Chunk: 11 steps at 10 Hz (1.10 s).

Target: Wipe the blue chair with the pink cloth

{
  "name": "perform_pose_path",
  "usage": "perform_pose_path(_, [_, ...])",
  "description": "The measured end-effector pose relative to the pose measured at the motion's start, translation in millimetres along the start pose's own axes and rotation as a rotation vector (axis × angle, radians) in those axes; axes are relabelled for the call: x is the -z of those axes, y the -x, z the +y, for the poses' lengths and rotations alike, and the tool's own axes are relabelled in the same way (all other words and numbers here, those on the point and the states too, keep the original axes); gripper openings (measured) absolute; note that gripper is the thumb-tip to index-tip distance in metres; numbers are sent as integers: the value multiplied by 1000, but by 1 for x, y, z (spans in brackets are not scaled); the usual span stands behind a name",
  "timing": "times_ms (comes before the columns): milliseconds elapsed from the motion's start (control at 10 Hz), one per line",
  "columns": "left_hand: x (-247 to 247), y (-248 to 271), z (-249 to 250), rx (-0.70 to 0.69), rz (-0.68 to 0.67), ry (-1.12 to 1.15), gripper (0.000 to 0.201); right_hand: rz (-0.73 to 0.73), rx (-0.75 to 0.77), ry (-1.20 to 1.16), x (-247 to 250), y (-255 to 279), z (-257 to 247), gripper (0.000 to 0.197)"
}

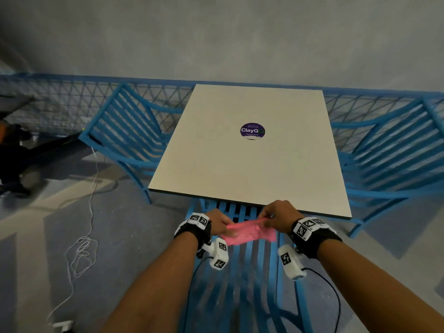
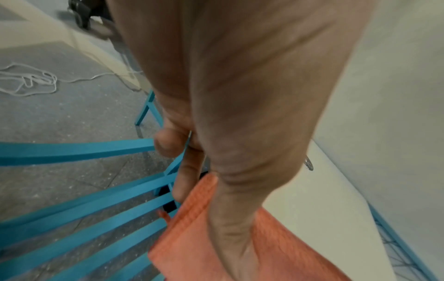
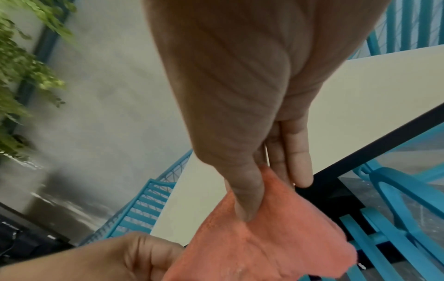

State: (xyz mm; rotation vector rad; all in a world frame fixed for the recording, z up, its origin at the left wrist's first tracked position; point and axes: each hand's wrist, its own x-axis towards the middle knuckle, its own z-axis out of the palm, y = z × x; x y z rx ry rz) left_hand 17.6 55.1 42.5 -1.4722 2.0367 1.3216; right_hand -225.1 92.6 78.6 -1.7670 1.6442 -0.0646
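Observation:
The pink cloth (image 1: 249, 233) is stretched between both hands above the slatted seat of the near blue chair (image 1: 242, 280), whose front is tucked under the table. My left hand (image 1: 222, 224) pinches the cloth's left end. My right hand (image 1: 274, 216) pinches its upper right corner between thumb and fingers. In the left wrist view the cloth (image 2: 192, 237) hangs under the thumb over the blue slats (image 2: 84, 218). In the right wrist view the thumb (image 3: 247, 199) presses into the cloth (image 3: 264, 243), with the other fingers straight behind it.
A white square table (image 1: 242, 169) with a round purple sticker (image 1: 252, 131) stands just ahead. Two more blue chairs (image 1: 127, 131) (image 1: 394, 159) flank it, with a blue mesh fence (image 1: 60, 102) behind. A white cable (image 1: 81, 248) lies coiled on the floor at left.

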Motion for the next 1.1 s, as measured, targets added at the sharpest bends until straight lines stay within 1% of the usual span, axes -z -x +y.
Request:
perform_pose_path(100, [21, -31, 4, 77, 37, -26, 27, -11, -34, 20, 9, -31, 11, 13])
perform_pose_path(200, [44, -62, 7, 149, 169, -32, 35, -19, -53, 28, 17, -63, 22, 14])
perform_pose_path(300, [67, -85, 18, 157, 319, 6, 31, 110, -64, -4, 24, -89, 29, 15])
perform_pose_path(400, [84, -101, 27, 118, 488, 60, 25, 370, 0, 105, 24, -108, 33, 15])
perform_pose_path(500, [80, -118, 31, 104, 656, 4, 28, 485, 65, 213, 18, -123, 40, 13])
perform_pose_path(600, [54, -130, 23, 97, 639, -63, 44, 435, 72, 273, 0, -128, 52, 18])
perform_pose_path(700, [20, -134, 4, 131, 476, -142, 64, 308, 61, 308, -22, -121, 65, 28])
perform_pose_path(800, [5, -130, -3, 126, 482, -178, 74, 268, 30, 272, -31, -109, 71, 32])
perform_pose_path(900, [9, -121, 0, 105, 478, -155, 69, 296, 41, 238, -26, -100, 71, 33])
perform_pose_path(1000, [16, -106, 4, 124, 499, -90, 59, 333, 29, 200, -10, -83, 62, 33])
perform_pose_path(1100, [29, -90, 16, 89, 572, -79, 50, 411, 29, 176, 9, -66, 51, 32])
